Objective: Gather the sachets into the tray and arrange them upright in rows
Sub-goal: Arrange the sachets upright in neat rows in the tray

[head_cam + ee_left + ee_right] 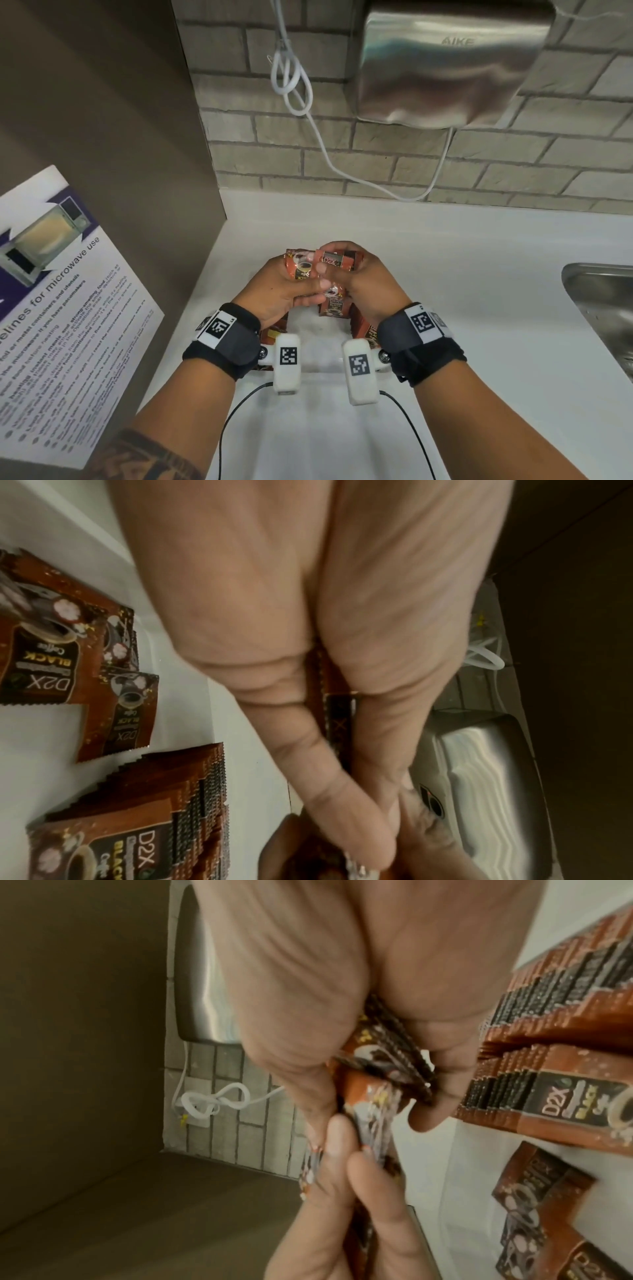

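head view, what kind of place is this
Probably a shared office pantry or break-room counter: a white countertop with a steel sink at its right edge, a poster of guidelines for microwave use on the left panel, and a wall-mounted steel dryer on the brick wall.

The smooth white worktop meets a grey brick wall at its back edge and a tall brown panel along its left edge. A shiny metal sink is set into its right side. A white tray sits on the worktop near the front edge, toward the left. Inside the tray, a thick row of brown coffee sachets stands packed together on one side. A few loose brown sachets lie in the tray on the other side.
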Demonstrator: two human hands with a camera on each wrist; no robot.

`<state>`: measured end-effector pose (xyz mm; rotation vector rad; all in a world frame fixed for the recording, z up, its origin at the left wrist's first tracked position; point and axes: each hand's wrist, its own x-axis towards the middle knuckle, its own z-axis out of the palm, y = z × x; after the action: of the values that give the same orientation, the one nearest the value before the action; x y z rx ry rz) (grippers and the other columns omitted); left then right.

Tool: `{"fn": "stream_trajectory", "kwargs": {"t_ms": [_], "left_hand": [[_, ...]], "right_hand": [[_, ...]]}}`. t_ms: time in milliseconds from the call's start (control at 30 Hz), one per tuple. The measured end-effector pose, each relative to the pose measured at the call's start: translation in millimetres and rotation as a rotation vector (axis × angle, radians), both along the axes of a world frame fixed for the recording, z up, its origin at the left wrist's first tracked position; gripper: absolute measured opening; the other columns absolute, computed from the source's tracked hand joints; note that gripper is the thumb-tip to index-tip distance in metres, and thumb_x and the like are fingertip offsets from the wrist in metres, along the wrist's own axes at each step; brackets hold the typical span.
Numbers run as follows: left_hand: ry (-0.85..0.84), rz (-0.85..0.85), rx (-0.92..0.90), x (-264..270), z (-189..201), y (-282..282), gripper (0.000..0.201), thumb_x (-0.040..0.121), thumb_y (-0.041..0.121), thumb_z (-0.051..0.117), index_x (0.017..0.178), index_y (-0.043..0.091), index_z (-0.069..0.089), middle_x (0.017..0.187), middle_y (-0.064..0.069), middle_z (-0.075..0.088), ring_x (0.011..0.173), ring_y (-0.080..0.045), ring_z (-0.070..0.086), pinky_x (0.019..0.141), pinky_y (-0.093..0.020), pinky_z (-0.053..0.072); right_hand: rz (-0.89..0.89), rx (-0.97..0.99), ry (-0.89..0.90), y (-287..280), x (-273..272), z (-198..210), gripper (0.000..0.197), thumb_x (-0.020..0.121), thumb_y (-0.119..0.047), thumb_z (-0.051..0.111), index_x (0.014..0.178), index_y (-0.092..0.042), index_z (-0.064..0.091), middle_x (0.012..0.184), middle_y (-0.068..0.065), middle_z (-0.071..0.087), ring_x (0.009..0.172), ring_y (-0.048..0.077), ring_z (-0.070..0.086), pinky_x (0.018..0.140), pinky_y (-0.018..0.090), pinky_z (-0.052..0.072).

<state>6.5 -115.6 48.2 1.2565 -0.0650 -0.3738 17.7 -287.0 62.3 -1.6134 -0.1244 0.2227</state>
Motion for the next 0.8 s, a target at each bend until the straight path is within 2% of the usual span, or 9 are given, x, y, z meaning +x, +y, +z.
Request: {"fn": "stream_trajectory", "kwargs": {"t_ms": [133,200,267,367,467,567,633,700,800], "left_hand": [[0.079,0.048,-0.1,0.9,-0.4,2.0,0.03,0.095,-0.008,0.058,0.122,0.002,0.064,0.113,-0.011,0.075,0.1,-0.025,0.073,0.081,-0.032,0.062],[0.075,0.057,-0.082,2.8,0.5,5.6,0.032,0.097,-0.009,0.054,0.127,0.002,0.061,0.115,-0.015,0.074,0.102,-0.028,0.073,0.08,-0.033,0.062],[0.041,0.051,0.029,2.5,2.9,9.0,0.031,0.097,-0.001,0.06,0.127,0.007,0.06,0.109,-0.01,0.075,0.099,-0.025,0.074,0.075,-0.031,0.062],[-0.042,0.03,0.231,2.0,6.7,11.8,0.03,0.092,0.011,0.072,0.121,0.014,0.062,0.106,-0.009,0.076,0.097,-0.022,0.075,0.074,-0.032,0.061],[-0.092,0.014,0.328,3.5,8.1,12.2,0.03,0.088,0.014,0.078,0.115,0.012,0.064,0.105,-0.014,0.075,0.095,-0.024,0.075,0.072,-0.031,0.06],[-0.104,0.06,0.364,5.9,8.4,15.4,0.031,0.084,0.017,0.082,0.11,0.011,0.066,0.1,-0.012,0.076,0.092,-0.023,0.075,0.065,-0.026,0.057],[-0.103,0.124,0.328,7.6,8.2,18.1,0.031,0.084,0.014,0.082,0.11,0.008,0.067,0.1,-0.01,0.077,0.092,-0.023,0.076,0.062,-0.024,0.056],[-0.115,0.206,0.289,9.6,8.3,20.8,0.026,0.084,0.012,0.082,0.105,0.009,0.068,0.097,-0.007,0.077,0.086,-0.021,0.075,0.059,-0.023,0.056],[-0.162,0.249,0.311,11.6,9.3,22.3,0.019,0.083,0.009,0.082,0.096,0.01,0.069,0.087,-0.004,0.077,0.072,-0.015,0.069,0.053,-0.023,0.052]], "right_hand": [[-0.089,-0.002,-0.058,-3.5,5.0,0.9,0.022,0.09,-0.007,0.067,0.111,-0.014,0.069,0.101,0.008,0.075,0.098,0.023,0.072,0.094,0.047,0.055],[-0.118,0.073,-0.011,-6.7,6.7,4.3,0.028,0.095,0.002,0.054,0.118,-0.009,0.065,0.101,0.015,0.073,0.095,0.024,0.073,0.084,0.04,0.058],[-0.115,0.129,-0.005,-8.3,7.5,8.7,0.03,0.099,0.003,0.047,0.123,-0.008,0.061,0.1,0.019,0.073,0.089,0.023,0.075,0.075,0.034,0.06],[-0.068,-0.092,-0.179,-6.2,9.3,14.2,0.021,0.096,-0.013,0.064,0.116,-0.017,0.065,0.084,0.006,0.07,0.067,0.007,0.066,0.067,0.022,0.051],[0.016,-0.268,-0.227,-2.5,11.4,15.5,0.023,0.086,-0.024,0.078,0.108,-0.025,0.069,0.08,-0.008,0.066,0.068,0.0,0.063,0.068,0.015,0.047],[-0.015,-0.265,-0.235,-3.4,12.6,13.5,0.014,0.087,-0.024,0.077,0.099,-0.021,0.07,0.087,-0.006,0.071,0.075,0.002,0.064,0.07,0.014,0.048],[-0.023,-0.24,-0.191,-5.9,13.5,10.6,0.011,0.088,-0.023,0.076,0.095,-0.019,0.069,0.08,-0.004,0.068,0.07,0.007,0.062,0.07,0.024,0.051],[0.053,-0.268,-0.088,-11.1,15.3,7.0,0.011,0.087,-0.025,0.076,0.09,-0.019,0.067,0.073,0.0,0.066,0.064,0.015,0.06,0.067,0.037,0.051],[0.212,-0.368,0.002,-15.6,14.2,6.6,0.024,0.08,-0.029,0.082,0.092,-0.014,0.066,0.068,-0.001,0.066,0.062,0.02,0.06,0.065,0.037,0.051]]}}
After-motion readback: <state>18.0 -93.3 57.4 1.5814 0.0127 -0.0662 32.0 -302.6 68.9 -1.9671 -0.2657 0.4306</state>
